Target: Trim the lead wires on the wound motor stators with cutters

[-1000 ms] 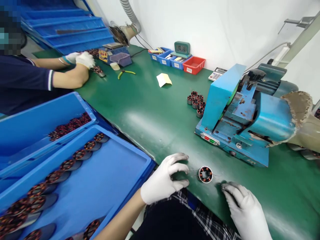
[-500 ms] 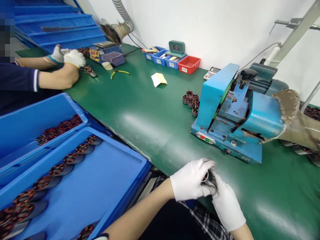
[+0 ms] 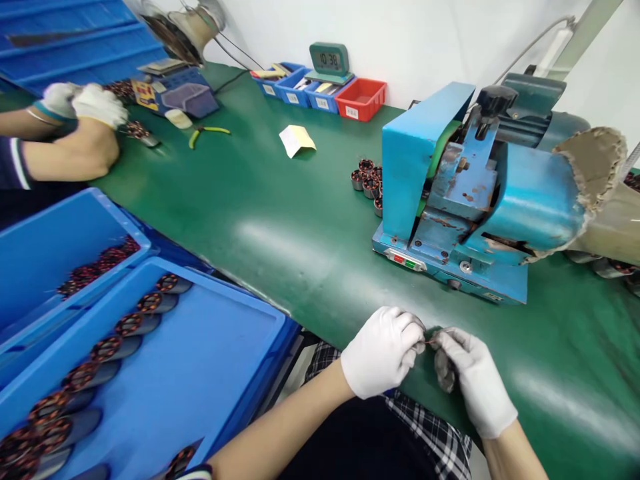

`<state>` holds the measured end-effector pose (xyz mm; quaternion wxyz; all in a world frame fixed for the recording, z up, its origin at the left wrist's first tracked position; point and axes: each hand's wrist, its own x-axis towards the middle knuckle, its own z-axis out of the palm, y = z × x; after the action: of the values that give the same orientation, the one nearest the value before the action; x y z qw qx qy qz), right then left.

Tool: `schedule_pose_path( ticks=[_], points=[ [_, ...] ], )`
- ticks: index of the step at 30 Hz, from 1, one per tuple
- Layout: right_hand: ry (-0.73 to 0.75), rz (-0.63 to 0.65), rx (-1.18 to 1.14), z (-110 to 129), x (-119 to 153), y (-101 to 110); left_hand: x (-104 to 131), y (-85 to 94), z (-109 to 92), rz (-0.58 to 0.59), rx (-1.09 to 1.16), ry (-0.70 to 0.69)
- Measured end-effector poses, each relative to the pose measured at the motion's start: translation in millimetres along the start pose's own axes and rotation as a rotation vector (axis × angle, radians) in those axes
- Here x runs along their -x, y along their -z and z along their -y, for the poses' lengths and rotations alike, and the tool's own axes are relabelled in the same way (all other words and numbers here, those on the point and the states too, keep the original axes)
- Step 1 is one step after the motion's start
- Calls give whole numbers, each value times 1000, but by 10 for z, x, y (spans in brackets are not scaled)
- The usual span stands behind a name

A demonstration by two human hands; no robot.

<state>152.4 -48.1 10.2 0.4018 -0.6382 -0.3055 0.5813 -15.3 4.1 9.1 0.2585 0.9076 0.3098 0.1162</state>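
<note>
My left hand (image 3: pixel 383 352), in a white glove, is curled closed above the front edge of the green table. The wound motor stator seen in it a moment earlier is now almost wholly hidden by its fingers. A thin copper-coloured wire (image 3: pixel 430 342) runs from its fingertips across to my right hand (image 3: pixel 470 373). That hand, gloved in white with darkened fingertips, pinches the wire between thumb and forefinger. To the left, a blue tray (image 3: pixel 210 347) holds a row of wound stators (image 3: pixel 135 325).
A blue belt-grinding machine (image 3: pixel 530 193) stands just beyond my hands. Several stators (image 3: pixel 370 185) are grouped at its left. Further off lie folded paper (image 3: pixel 297 140), green-handled pliers (image 3: pixel 207 131) and a red bin (image 3: pixel 361 100). A co-worker's gloved hands (image 3: pixel 97 107) are at the far left.
My hands have drawn slightly apart, and a wire now shows between them. The stator's ring, visible before, is covered by my left hand. The view has shifted a little.
</note>
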Motion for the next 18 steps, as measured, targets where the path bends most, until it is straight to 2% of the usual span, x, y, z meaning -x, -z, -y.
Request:
schedule_pose_path(
  ticks=[2, 4, 8, 10, 12, 15, 16, 18],
  points=[
    [-18, -41, -143, 10, -6, 58, -2, -4, -14, -7, 11, 2],
    [16, -58, -156, -11, 6, 67, 2, -4, -30, -13, 13, 12],
    [122, -46, 151, -122, 64, -86, 15, 10, -66, -7, -35, 48],
    [184, -134, 329, -178, 80, -147, 17, 23, -82, 4, -52, 62],
    [207, -297, 419, -220, 73, -120, 16, 34, -91, 14, -48, 64],
    [194, -585, 350, -267, 53, 75, 13, 36, -91, 16, -20, 49],
    [190, -628, 323, -283, 55, 151, 12, 33, -89, 13, -14, 42],
    [196, -608, 332, -322, 80, 269, 12, 26, -84, -1, -8, 34]
  ],
)
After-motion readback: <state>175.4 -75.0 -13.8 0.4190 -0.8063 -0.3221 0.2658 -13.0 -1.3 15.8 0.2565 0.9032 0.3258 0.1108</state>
